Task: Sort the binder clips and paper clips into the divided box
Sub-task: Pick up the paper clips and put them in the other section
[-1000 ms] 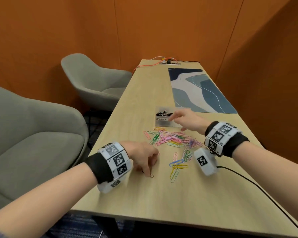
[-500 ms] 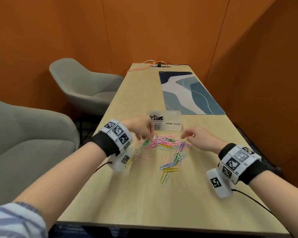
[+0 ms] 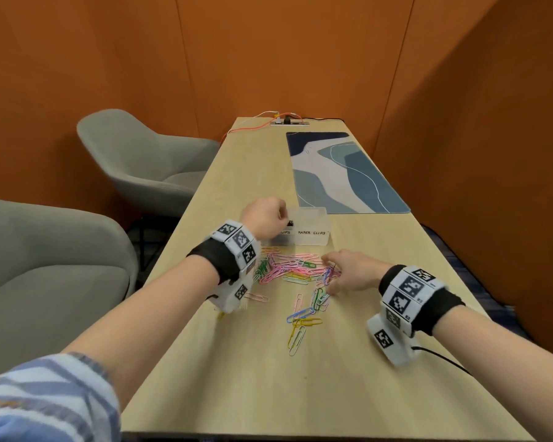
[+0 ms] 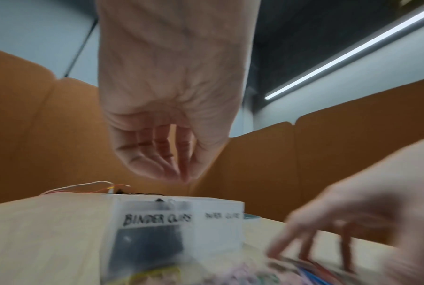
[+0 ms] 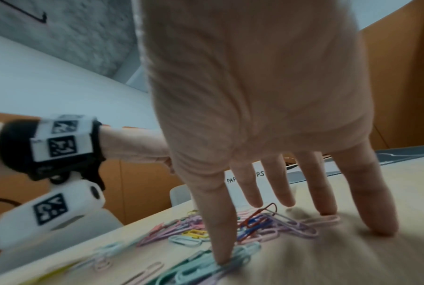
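A clear divided box stands mid-table, labelled BINDER CLIPS on the left and PAPER CLIPS on the right. Black binder clips fill the left compartment of the box. My left hand hovers over that compartment. Its fingertips point down, bunched against the thumb, and nothing shows between them. Coloured paper clips lie scattered in front of the box. My right hand rests on the pile's right end. In the right wrist view the right hand has straight, spread fingers whose tips press on the paper clips.
A blue patterned desk mat lies behind the box on the right. Orange cables and a socket strip sit at the table's far end. Two grey chairs stand to the left. A black cable trails from my right wrist.
My left hand pinched something small on the near table, then travelled forward to above the binder clip compartment. My right hand drew back from the box onto the pile and spread its fingers.
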Demonstrator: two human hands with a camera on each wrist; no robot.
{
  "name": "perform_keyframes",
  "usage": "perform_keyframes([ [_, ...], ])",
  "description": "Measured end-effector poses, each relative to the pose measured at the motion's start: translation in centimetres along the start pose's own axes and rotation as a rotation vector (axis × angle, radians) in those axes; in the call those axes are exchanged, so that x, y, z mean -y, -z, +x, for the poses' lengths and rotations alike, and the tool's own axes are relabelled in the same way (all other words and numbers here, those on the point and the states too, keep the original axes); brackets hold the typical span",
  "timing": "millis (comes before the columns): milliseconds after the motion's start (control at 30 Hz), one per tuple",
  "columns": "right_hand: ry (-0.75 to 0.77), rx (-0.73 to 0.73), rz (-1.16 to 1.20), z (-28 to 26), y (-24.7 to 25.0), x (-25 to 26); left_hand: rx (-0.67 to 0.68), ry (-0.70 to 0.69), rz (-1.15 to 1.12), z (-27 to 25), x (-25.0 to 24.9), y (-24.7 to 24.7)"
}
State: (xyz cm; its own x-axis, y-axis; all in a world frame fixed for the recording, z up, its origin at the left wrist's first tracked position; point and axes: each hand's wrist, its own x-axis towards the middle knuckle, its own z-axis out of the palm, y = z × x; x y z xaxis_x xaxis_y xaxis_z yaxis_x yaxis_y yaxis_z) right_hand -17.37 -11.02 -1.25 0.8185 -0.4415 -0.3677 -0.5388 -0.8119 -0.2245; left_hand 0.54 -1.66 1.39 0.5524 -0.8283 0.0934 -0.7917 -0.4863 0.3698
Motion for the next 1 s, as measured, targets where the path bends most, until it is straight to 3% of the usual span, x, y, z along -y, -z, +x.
perform_keyframes([
  [167,0.108,-0.111,-0.139,0.5,-0.3,1.1,0.277,-0.240,0.123,-2.8,-0.6,-2.9],
  [233,0.120,-0.147,-0.171,0.6,-0.5,1.4,0.419,-0.238,0.225,-3.0,-0.7,-4.1],
  [300,0.121,-0.179,-0.188,0.5,-0.7,1.6,0.455,-0.229,0.266,-2.9,-1.0,-4.6],
  [767,0.139,-0.144,-0.106,0.7,-0.4,0.9,0.213,-0.247,0.123,-2.5,-0.8,-3.8],
  [833,0.122,-0.138,-0.015,0.8,0.0,0.4,0.200,-0.236,0.088,-2.4,-0.6,-3.3],
  [1000,0.051,-0.036,0.542,1.0,1.5,-1.1,0.151,-0.158,-0.109,-2.1,0.5,-1.9],
])
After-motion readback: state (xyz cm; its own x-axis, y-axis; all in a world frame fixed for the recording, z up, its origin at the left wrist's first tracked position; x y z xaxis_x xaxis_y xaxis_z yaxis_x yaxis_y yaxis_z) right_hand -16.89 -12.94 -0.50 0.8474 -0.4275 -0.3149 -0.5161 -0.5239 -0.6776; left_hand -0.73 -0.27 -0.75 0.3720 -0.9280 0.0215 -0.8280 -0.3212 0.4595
